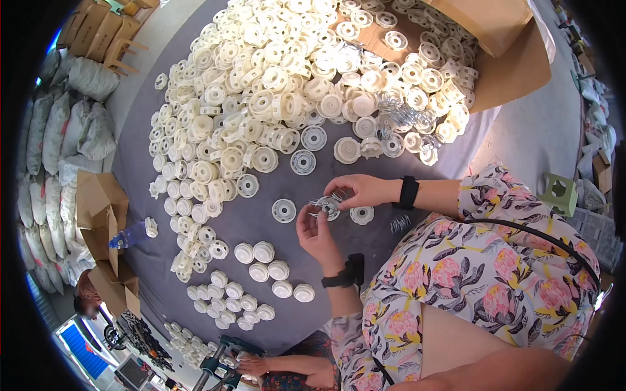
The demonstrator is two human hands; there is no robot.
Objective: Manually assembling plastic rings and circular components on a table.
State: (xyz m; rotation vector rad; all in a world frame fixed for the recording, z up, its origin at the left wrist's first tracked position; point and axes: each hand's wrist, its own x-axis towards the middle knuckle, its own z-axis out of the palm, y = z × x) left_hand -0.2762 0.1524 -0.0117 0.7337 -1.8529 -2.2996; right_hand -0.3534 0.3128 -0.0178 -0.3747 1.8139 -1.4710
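Observation:
My left hand point(317, 233) and my right hand point(360, 191) meet over the grey cloth, fingers closed around thin, shiny wire springs point(329, 204). A pale round plastic part seems to sit beneath the wire, partly covered by my fingers. Two flat white plastic discs with centre holes flank my hands: a left disc point(283, 210) and a right disc point(362, 215), the latter just below my right hand. Close to my floral top lies a small bunch of wire springs point(400, 224). Which strands each hand grips is too fine to make out.
A big heap of white plastic parts point(261, 98) covers the far table, with a wire bundle point(399, 116) among them. An open cardboard box point(512, 72) lies far right. Rounded white assemblies point(278, 270) stand near left. Another person's hand point(251, 366) works at a green tool point(238, 345).

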